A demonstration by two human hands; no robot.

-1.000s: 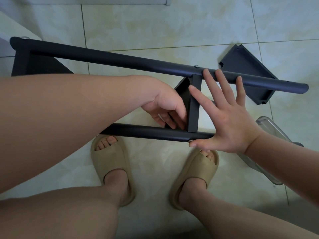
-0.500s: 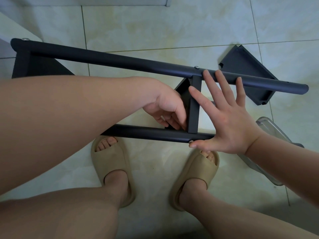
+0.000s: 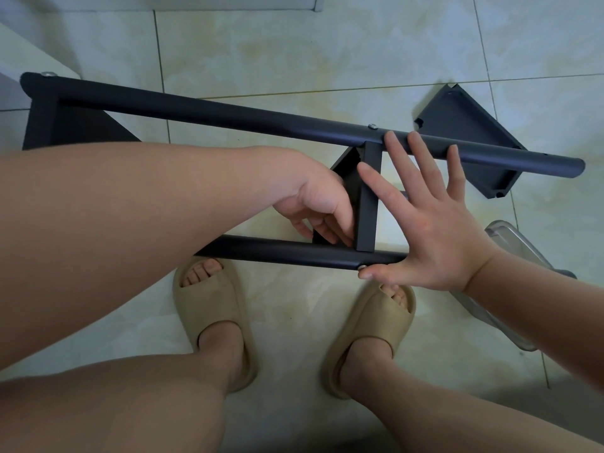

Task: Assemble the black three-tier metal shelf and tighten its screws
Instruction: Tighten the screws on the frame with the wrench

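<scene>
The black shelf frame lies on its side above the floor. Its upper pole [image 3: 228, 114] and lower pole [image 3: 277, 251] are joined by the middle tier [image 3: 367, 204], with another tier [image 3: 75, 129] at the far left. My right hand [image 3: 434, 230] lies flat with fingers spread across both poles, the thumb beside a screw [image 3: 361, 267] in the lower pole. Another screw [image 3: 372, 126] sits in the upper pole. My left hand [image 3: 313, 204] reaches behind the middle tier with curled fingers at its lower corner; whatever they hold is hidden.
A loose black shelf panel [image 3: 457, 125] lies on the tiled floor behind the upper pole's right end. A clear plastic container [image 3: 510, 243] sits at the right under my forearm. My feet in beige sandals [image 3: 209, 308] stand just below the frame. A white ledge [image 3: 19, 53] is far left.
My left hand's fingers have crept right and down toward the corner of the middle tier and the lower pole. My right hand and the frame have stayed put.
</scene>
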